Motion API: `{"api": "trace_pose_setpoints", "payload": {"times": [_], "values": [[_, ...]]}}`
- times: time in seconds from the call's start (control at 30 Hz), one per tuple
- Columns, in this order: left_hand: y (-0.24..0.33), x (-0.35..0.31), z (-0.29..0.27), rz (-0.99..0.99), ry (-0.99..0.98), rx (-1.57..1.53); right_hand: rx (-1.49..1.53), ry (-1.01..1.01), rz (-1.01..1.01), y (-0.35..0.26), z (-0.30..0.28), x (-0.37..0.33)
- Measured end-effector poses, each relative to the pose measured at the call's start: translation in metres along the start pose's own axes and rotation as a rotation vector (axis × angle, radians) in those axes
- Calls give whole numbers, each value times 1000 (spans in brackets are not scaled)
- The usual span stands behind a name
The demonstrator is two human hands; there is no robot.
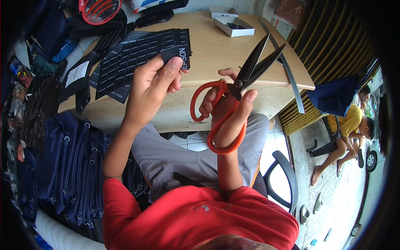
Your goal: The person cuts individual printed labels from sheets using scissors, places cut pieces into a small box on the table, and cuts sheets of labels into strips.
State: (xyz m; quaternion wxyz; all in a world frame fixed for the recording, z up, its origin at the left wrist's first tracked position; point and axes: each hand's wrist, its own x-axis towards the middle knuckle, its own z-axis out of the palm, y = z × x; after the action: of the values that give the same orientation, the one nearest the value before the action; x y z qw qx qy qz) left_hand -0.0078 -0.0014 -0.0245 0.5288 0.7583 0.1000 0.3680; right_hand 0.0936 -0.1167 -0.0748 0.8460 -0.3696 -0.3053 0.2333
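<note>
Between thumb and fingers, my left hand (156,81) pinches a small black label piece (175,53) with pale lettering, held up over the table's near edge. My right hand (227,112) grips scissors (241,83) with red-orange handles. The dark blades stand apart, pointing up and to the right, with nothing between them. Behind my left hand lie several overlapping black sheets (125,62) printed with rows of repeated labels. How many pieces the left fingers hold cannot be made out.
The wooden table (200,33) carries a small white open box (234,27) and a long metal ruler (291,81) jutting past its right edge. Dark blue bags (71,166) are piled at left. A chair armrest (285,179) is by my right side. A person in yellow (352,123) sits outside.
</note>
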Motion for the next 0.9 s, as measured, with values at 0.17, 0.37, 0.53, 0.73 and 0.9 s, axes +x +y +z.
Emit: {"api": "trace_pose_setpoints", "payload": {"times": [0.17,0.37,0.53,0.73,0.9], "values": [[2,3,3,-71,-24,14,-67,-39,-143,3,-4,6],[2,6,1,-21,-91,190,-70,-42,-122,-1,-4,3],[-5,9,1,35,-199,372,-53,-42,-106,1,-10,4],[0,12,8,14,-218,377,-123,-35,-115,0,-13,7],[1,13,20,134,-54,260,-128,-146,-93,1,-11,7]]}}
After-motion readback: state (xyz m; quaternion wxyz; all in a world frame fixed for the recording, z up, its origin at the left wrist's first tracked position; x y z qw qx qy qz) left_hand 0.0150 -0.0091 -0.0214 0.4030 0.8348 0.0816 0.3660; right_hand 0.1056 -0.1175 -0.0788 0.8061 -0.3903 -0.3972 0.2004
